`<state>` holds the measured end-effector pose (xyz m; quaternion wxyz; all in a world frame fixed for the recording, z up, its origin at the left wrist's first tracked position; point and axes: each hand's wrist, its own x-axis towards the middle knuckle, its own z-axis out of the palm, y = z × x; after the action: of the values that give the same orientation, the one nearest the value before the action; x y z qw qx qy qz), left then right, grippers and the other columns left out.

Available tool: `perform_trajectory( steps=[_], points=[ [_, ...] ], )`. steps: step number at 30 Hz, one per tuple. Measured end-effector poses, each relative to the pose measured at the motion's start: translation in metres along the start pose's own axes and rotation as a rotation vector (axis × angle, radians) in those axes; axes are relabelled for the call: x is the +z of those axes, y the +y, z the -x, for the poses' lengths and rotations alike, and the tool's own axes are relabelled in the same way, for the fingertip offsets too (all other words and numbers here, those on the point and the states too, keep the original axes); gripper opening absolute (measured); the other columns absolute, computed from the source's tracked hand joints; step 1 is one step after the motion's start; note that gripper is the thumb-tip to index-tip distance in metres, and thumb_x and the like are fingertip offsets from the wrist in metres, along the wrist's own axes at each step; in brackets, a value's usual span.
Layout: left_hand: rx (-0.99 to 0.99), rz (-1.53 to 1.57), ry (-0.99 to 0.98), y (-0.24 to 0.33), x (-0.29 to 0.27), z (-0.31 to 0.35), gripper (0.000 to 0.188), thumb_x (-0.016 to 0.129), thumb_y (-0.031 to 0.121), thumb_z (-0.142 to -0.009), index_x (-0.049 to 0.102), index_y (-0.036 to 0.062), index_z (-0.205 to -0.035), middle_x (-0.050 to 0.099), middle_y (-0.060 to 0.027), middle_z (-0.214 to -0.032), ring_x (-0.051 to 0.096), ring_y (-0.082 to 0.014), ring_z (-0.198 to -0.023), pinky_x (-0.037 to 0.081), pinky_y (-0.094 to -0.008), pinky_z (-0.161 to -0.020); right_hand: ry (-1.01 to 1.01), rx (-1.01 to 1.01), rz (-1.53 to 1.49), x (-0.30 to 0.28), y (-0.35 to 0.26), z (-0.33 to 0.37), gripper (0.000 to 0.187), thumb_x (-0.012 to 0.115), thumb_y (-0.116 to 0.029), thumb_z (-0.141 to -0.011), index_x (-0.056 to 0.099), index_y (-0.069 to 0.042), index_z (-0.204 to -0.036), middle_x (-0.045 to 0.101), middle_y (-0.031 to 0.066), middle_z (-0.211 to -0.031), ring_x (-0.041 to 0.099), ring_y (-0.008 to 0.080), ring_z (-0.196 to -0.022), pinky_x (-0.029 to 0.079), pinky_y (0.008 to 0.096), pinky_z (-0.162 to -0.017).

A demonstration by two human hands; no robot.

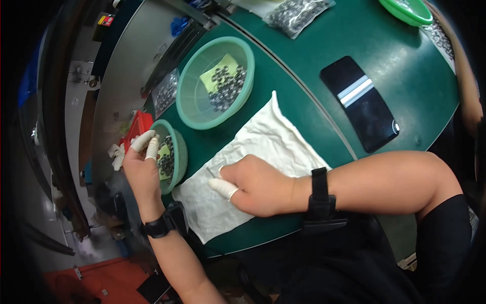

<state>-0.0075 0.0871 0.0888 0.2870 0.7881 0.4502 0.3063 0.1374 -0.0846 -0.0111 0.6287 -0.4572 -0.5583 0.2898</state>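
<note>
My right hand is closed in a pinch over a white cloth spread on the table. White finger cots cover its thumb and a fingertip. A thin greyish edge shows by the pinch, too small to name. My left hand, also with white finger cots, is raised at the left side of a small green bowl. Its thumb and finger are pinched together; what lies between them, if anything, I cannot make out. Small dark metallic parts and a yellow piece lie in that bowl.
A larger green basket holds more metallic parts and yellow paper. Beside it are a red tray and a bag of parts. A black phone lies to the right. Another person's arm is at the far right.
</note>
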Motion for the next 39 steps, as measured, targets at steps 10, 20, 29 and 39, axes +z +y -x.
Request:
perform_trajectory(
  steps=[10, 20, 29, 39],
  points=[
    [0.193, -0.515, -0.458, -0.032, 0.002, -0.007, 0.030, 0.067, -0.001, -0.074, 0.065, -0.0018, -0.103, 0.065, -0.0171, -0.091, 0.064, -0.0257, -0.078, 0.049, -0.0308, -0.072, -0.137, 0.171, -0.010, -0.011, -0.010, 0.000, 0.032, 0.052, -0.024, -0.089, 0.058, 0.001, -0.070, 0.059, 0.0240, -0.069, 0.056, 0.0441, -0.070, 0.045, 0.0493, -0.066],
    [-0.022, -0.483, -0.244, -0.037, -0.023, 0.005, 0.016, 0.070, 0.003, -0.081, 0.068, -0.0059, -0.094, 0.070, -0.0084, -0.084, 0.062, -0.0117, -0.074, 0.049, -0.0251, -0.068, -0.141, 0.165, -0.023, -0.009, -0.013, -0.002, 0.034, 0.052, -0.025, -0.091, 0.058, 0.002, -0.070, 0.058, 0.0243, -0.068, 0.055, 0.0439, -0.067, 0.045, 0.0485, -0.064],
    [0.005, -0.305, 0.005, -0.033, -0.007, 0.019, 0.021, 0.060, -0.001, -0.085, 0.067, -0.0048, -0.105, 0.070, -0.0137, -0.088, 0.064, -0.0142, -0.078, 0.049, -0.0258, -0.071, -0.069, 0.092, -0.069, -0.005, -0.006, 0.000, 0.035, 0.054, -0.020, -0.094, 0.051, 0.002, -0.066, 0.047, 0.0184, -0.056, 0.039, 0.0304, -0.051, 0.039, 0.0373, -0.052],
    [-0.060, 0.548, 0.079, 0.011, 0.045, 0.074, 0.021, 0.061, 0.003, -0.090, 0.062, -0.0041, -0.109, 0.068, -0.0130, -0.085, 0.063, -0.0128, -0.069, 0.049, -0.0206, -0.063, -0.009, 0.058, -0.110, -0.009, -0.009, -0.001, 0.033, 0.055, -0.016, -0.092, 0.049, 0.000, -0.065, 0.047, 0.0161, -0.055, 0.041, 0.0279, -0.048, 0.037, 0.0360, -0.048]
  ],
)
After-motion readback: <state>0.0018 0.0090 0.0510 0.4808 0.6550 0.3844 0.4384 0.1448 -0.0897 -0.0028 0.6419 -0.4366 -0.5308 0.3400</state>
